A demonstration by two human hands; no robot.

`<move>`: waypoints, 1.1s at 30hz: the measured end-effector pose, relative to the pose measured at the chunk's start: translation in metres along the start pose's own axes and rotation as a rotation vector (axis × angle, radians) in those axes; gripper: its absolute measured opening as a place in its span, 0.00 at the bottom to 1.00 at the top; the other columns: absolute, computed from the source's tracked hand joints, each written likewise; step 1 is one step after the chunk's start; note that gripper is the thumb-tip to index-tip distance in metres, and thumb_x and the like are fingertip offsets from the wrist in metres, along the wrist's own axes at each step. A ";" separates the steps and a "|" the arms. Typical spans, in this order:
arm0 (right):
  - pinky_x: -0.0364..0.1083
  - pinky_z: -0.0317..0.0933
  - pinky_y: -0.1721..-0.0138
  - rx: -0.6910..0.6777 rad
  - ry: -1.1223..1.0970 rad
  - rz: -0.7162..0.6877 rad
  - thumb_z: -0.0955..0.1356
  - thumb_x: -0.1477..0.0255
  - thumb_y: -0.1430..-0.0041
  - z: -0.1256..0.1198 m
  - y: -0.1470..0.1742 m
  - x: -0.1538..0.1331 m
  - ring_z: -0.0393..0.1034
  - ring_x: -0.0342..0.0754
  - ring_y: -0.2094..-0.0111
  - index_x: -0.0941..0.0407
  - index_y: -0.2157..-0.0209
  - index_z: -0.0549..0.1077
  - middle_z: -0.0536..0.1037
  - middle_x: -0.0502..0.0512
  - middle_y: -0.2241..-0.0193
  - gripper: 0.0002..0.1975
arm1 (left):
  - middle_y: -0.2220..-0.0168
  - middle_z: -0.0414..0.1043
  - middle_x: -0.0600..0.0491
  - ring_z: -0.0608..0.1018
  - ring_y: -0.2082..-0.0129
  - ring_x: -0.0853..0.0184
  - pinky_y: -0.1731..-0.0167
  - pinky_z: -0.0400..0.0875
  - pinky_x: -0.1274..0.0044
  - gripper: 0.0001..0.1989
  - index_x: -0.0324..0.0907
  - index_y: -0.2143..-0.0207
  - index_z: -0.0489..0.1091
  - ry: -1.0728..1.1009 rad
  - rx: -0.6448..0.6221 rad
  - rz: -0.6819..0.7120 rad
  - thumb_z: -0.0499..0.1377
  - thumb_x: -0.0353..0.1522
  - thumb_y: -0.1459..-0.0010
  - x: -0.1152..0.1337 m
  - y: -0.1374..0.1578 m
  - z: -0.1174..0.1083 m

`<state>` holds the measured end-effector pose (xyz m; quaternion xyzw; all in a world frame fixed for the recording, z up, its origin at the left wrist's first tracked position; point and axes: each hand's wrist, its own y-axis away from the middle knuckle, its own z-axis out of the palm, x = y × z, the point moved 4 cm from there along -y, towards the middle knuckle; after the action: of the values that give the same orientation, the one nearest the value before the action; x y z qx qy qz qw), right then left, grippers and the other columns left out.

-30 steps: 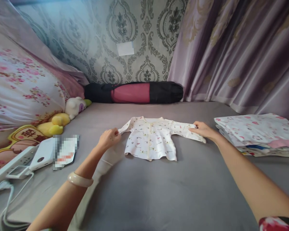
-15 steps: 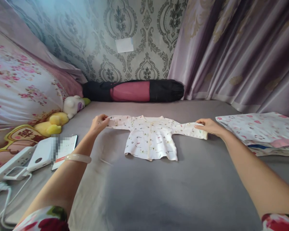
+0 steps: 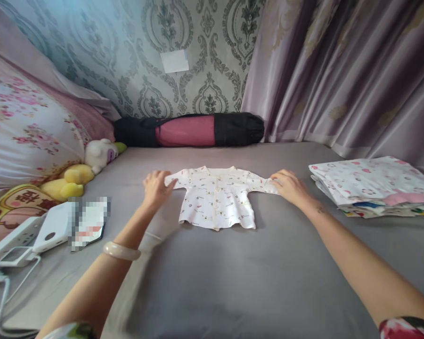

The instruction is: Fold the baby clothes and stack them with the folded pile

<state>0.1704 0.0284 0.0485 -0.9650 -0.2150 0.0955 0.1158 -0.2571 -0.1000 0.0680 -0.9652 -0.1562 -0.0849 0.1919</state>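
A small white baby shirt (image 3: 217,200) with a tiny print and a front placket lies spread face up on the grey bed sheet. My left hand (image 3: 158,189) is at the cuff of the left-side sleeve, its thumb and fingers around the cloth end. At the opposite cuff, my right hand (image 3: 289,187) has its fingertips closed on the sleeve. Both cuffs are partly hidden by the fingers. A pale bangle (image 3: 122,251) circles my left wrist.
A stack of folded printed cloth (image 3: 374,186) sits at right. At left are a power strip (image 3: 12,242), a white box-shaped device (image 3: 54,228), a phone (image 3: 90,223) and plush toys (image 3: 69,181). A black and red rolled bag (image 3: 185,131) lies along the wall.
Both hands have moved inward with the sleeve ends, the right one more. The sleeves now show shorter. The view has shifted slightly.
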 end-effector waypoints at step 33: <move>0.48 0.57 0.52 -0.163 0.139 -0.271 0.59 0.79 0.35 0.011 -0.005 -0.070 0.64 0.52 0.52 0.54 0.56 0.76 0.74 0.59 0.53 0.16 | 0.58 0.74 0.47 0.74 0.56 0.61 0.55 0.72 0.71 0.11 0.40 0.59 0.69 0.302 -0.356 0.880 0.47 0.29 0.33 0.236 0.139 0.048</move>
<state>0.1034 0.0037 0.0487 -0.9376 -0.3419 -0.0057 0.0635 0.0156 -0.1393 0.0298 -0.9344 0.3122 -0.1601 0.0621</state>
